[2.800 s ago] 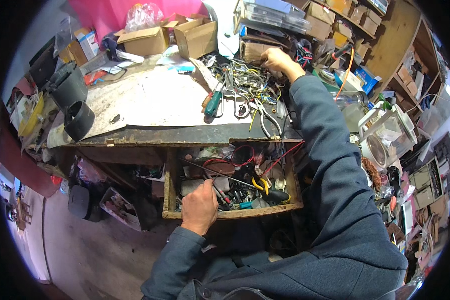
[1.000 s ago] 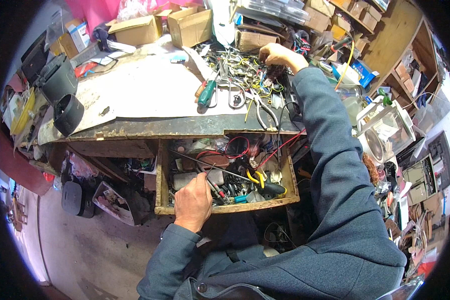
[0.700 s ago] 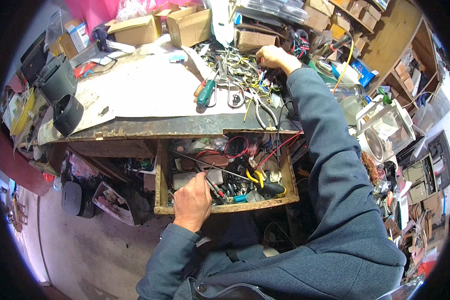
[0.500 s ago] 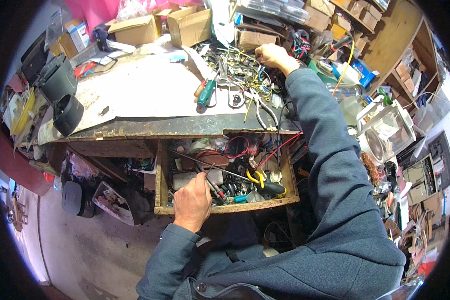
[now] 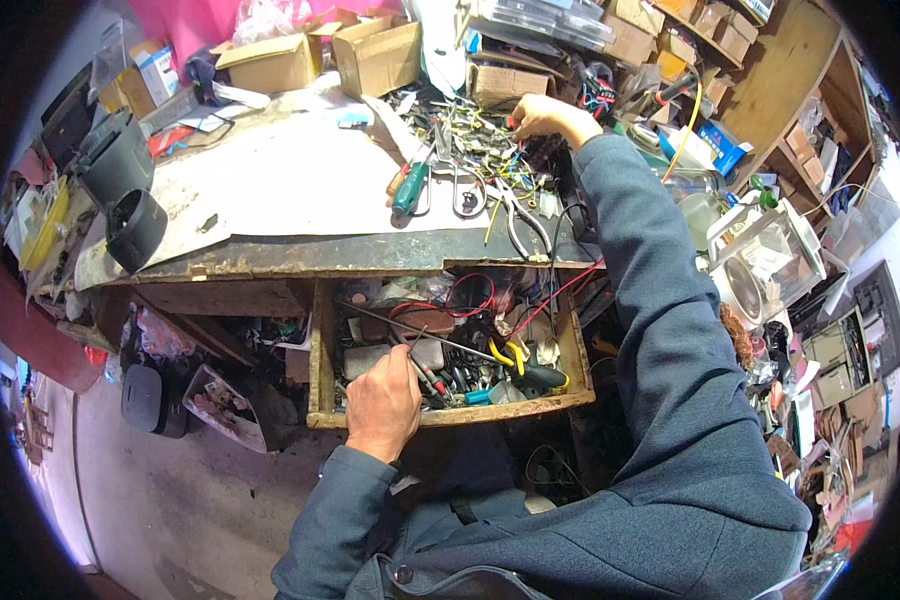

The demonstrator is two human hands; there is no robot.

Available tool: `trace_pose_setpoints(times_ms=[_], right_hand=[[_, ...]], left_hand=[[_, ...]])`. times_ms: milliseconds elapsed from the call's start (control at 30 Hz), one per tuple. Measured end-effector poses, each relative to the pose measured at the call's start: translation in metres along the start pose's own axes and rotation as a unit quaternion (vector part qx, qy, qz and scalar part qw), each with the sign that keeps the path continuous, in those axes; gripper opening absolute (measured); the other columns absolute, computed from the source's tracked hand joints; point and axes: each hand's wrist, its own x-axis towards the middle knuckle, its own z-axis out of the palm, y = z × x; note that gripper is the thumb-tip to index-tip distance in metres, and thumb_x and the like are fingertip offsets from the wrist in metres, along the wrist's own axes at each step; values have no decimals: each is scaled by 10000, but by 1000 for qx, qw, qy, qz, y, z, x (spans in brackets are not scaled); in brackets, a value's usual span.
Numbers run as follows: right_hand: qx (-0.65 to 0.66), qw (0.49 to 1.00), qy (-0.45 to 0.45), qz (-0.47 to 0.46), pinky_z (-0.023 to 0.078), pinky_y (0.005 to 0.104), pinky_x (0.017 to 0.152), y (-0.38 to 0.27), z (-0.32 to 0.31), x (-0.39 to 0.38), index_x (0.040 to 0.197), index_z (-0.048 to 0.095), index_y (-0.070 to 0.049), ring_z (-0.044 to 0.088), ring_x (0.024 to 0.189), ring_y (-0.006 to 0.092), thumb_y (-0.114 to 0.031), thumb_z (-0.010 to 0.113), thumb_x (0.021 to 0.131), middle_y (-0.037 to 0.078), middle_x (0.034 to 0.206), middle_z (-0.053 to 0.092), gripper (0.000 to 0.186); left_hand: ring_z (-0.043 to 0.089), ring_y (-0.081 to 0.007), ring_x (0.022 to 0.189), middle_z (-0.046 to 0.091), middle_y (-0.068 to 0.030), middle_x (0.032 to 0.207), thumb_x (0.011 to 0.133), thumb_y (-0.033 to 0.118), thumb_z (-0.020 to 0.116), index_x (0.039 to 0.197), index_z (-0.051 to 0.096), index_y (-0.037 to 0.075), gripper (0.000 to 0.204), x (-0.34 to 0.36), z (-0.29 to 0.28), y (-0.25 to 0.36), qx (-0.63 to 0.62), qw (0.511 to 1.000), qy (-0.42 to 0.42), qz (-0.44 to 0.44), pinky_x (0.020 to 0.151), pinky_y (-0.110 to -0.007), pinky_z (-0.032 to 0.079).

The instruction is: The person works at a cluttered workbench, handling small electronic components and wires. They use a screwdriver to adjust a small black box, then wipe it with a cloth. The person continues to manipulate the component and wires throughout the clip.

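My left hand (image 5: 383, 402) rests at the front edge of an open wooden drawer (image 5: 320, 360) under the workbench. Its fingers curl in among the tools there, next to a thin metal rod (image 5: 420, 337) and a red-tipped probe (image 5: 432, 380); the fingers are hidden, so any grip is unclear. Yellow-handled pliers (image 5: 515, 358) and red wires (image 5: 470, 295) also lie in the drawer. My right hand (image 5: 542, 113) reaches to the back of the bench, fingers bent down into a pile of small tools and wires (image 5: 475, 145).
A green-handled screwdriver (image 5: 410, 188), scissors (image 5: 467, 190) and pliers (image 5: 518, 215) lie on the bench beside a worn white sheet (image 5: 280, 180). Cardboard boxes (image 5: 375, 55) stand at the back, black tubs (image 5: 135, 228) at the left, cluttered shelves (image 5: 820, 250) at the right.
My right hand has shifted slightly within the tool pile at the back of the bench. My left hand has stayed at the drawer's front edge.
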Motion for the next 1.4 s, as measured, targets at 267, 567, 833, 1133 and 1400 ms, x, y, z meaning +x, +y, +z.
trace_pose_setpoints(times_ms=[267, 567, 833, 1133, 1400], right_hand=[[123, 992, 7, -40, 530, 387, 891, 7, -5, -12, 1197, 713, -69, 676, 1036, 256, -172, 768, 716, 122, 1100, 742, 495], [48, 997, 53, -42, 542, 416, 854, -13, 4, -19, 1114, 740, -83, 693, 991, 304, -241, 903, 700, 147, 1063, 745, 473], [45, 984, 169, 23, 535, 419, 734, 10, 14, -12, 931, 748, -7, 699, 788, 330, -503, 761, 873, 216, 843, 714, 500], [38, 984, 166, 46, 543, 426, 740, 6, 15, -10, 929, 761, -19, 710, 792, 319, -508, 759, 868, 194, 846, 734, 493], [13, 987, 155, 29, 552, 440, 779, 11, 16, -5, 947, 761, -25, 716, 858, 349, -436, 800, 807, 206, 899, 736, 436]], left_hand=[[682, -416, 761, 698, -207, 845, 981, 124, 564, 1047, 639, 55, 121, 0, 1, 0, 11, 1000, 0, 4, 660, -495, 544], [707, -390, 746, 723, -178, 874, 965, 124, 578, 1082, 664, 50, 163, -1, 5, -3, 31, 999, 10, 14, 653, -485, 565], [704, -391, 743, 720, -181, 873, 962, 127, 582, 1075, 661, 48, 159, -1, 3, 0, 40, 999, 4, 13, 650, -479, 564], [693, -398, 757, 713, -194, 861, 978, 136, 580, 1069, 654, 63, 138, -1, 6, -3, 38, 999, 12, 10, 647, -472, 557], [709, -392, 750, 726, -186, 885, 961, 122, 582, 1072, 659, 47, 155, -1, 3, 0, 37, 999, 5, 11, 652, -481, 567]])
